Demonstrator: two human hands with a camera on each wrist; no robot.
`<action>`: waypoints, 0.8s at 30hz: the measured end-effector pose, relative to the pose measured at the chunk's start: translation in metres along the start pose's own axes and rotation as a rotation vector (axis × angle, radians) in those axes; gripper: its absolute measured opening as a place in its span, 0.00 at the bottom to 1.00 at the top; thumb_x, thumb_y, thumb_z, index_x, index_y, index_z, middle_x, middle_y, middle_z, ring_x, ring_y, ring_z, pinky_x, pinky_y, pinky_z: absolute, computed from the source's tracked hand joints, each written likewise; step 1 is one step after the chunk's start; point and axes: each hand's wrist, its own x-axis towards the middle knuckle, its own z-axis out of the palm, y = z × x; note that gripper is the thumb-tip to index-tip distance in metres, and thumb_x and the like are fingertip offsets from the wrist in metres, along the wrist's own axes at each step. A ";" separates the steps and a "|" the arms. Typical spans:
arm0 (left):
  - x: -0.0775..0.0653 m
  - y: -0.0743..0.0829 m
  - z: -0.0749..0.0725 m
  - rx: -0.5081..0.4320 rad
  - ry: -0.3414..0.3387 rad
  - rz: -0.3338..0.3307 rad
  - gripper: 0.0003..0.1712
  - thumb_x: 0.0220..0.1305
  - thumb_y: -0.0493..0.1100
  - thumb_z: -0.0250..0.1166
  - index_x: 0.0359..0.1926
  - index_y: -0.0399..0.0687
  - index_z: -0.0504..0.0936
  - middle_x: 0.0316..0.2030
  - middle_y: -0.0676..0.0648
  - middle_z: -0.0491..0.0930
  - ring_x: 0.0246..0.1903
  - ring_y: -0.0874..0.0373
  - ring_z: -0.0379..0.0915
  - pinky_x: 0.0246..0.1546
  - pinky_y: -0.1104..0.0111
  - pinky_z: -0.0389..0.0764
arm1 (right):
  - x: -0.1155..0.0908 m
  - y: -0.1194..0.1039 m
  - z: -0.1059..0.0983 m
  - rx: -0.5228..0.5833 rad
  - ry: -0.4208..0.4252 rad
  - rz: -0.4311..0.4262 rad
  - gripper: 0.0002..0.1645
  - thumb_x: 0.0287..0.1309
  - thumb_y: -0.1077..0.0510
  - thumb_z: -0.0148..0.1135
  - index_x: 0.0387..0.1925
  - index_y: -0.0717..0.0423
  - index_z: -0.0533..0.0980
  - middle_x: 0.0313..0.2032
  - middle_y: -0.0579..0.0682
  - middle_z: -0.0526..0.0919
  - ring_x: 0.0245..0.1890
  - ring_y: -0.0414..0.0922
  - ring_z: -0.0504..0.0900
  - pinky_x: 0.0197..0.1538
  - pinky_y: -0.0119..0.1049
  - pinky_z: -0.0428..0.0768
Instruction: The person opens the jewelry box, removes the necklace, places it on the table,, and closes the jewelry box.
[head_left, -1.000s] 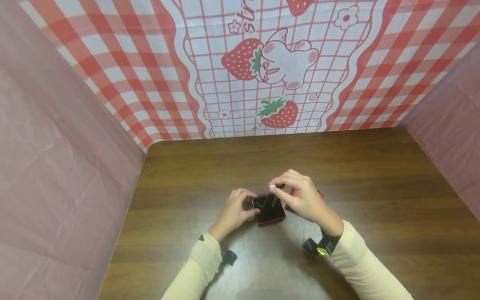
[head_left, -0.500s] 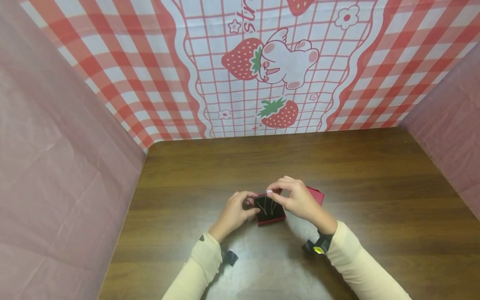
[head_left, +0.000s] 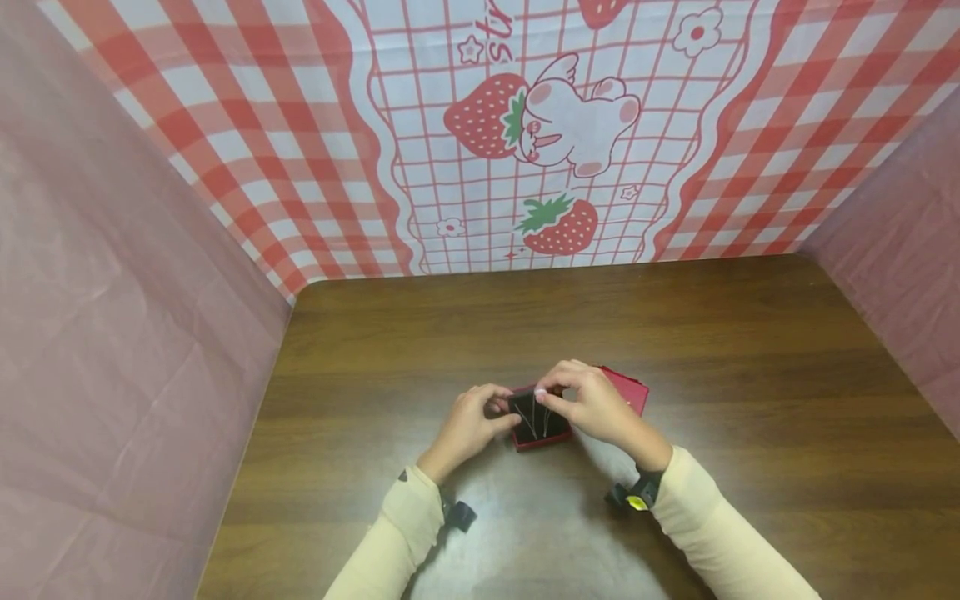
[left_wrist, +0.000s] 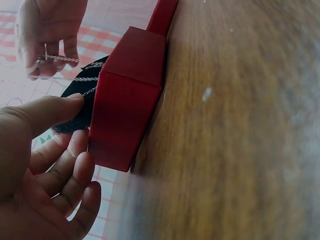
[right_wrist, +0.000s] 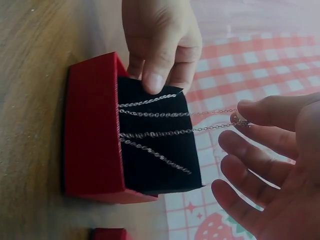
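Note:
A small red jewelry box (right_wrist: 92, 130) stands on the table with its top off. Its black padded insert (right_wrist: 160, 172) is tilted up out of the box in both wrist views. My left hand (head_left: 468, 423) pinches the insert's edge, thumb on the front and fingers behind. A thin silver necklace (right_wrist: 155, 134) runs in strands across the black face. My right hand (head_left: 592, 406) pinches the necklace's end between thumb and index finger, just off the insert; its other fingers hang loosely curved. A small whitish bit shows at those fingertips, too small to make out.
The red box lid (head_left: 632, 392) lies on the wooden table (head_left: 375, 358), right of the box and partly behind my right hand. A strawberry-print cloth (head_left: 525, 167) hangs at the back. Pinkish cloth (head_left: 112, 292) covers the sides.
My right hand has come down and slightly left with the necklace end, and the strands now hang lower across the insert. More of the lid shows. My left hand is almost still.

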 end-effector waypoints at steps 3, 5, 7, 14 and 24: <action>0.000 0.001 0.000 -0.019 -0.003 -0.002 0.19 0.53 0.44 0.73 0.45 0.42 0.83 0.35 0.47 0.86 0.37 0.56 0.79 0.44 0.67 0.77 | -0.002 0.002 0.001 -0.020 -0.016 0.014 0.03 0.51 0.63 0.71 0.30 0.53 0.84 0.31 0.45 0.86 0.37 0.43 0.81 0.40 0.37 0.79; 0.000 0.001 0.000 -0.028 -0.004 -0.002 0.19 0.53 0.43 0.73 0.46 0.41 0.82 0.35 0.46 0.86 0.37 0.56 0.79 0.45 0.66 0.78 | -0.003 0.003 0.001 -0.032 -0.025 0.021 0.02 0.52 0.62 0.71 0.29 0.54 0.84 0.32 0.44 0.86 0.37 0.44 0.81 0.41 0.37 0.79; 0.000 0.001 -0.001 -0.033 -0.005 -0.001 0.19 0.53 0.43 0.73 0.46 0.41 0.82 0.35 0.46 0.86 0.37 0.55 0.80 0.45 0.66 0.78 | -0.005 0.004 0.001 -0.035 -0.034 0.032 0.02 0.51 0.62 0.71 0.30 0.53 0.84 0.32 0.44 0.85 0.38 0.44 0.81 0.42 0.38 0.78; -0.001 0.001 -0.001 -0.061 0.002 0.005 0.18 0.54 0.42 0.73 0.45 0.40 0.82 0.35 0.45 0.86 0.36 0.54 0.81 0.44 0.66 0.80 | -0.009 0.007 0.002 -0.027 -0.060 0.059 0.03 0.50 0.63 0.71 0.30 0.54 0.84 0.32 0.45 0.83 0.36 0.43 0.81 0.38 0.36 0.79; 0.000 0.001 -0.001 -0.102 -0.002 -0.007 0.17 0.55 0.41 0.72 0.44 0.39 0.82 0.35 0.44 0.85 0.35 0.56 0.81 0.42 0.69 0.81 | -0.010 0.011 0.003 -0.044 -0.008 0.091 0.03 0.51 0.63 0.71 0.30 0.53 0.84 0.37 0.50 0.81 0.34 0.47 0.80 0.33 0.36 0.77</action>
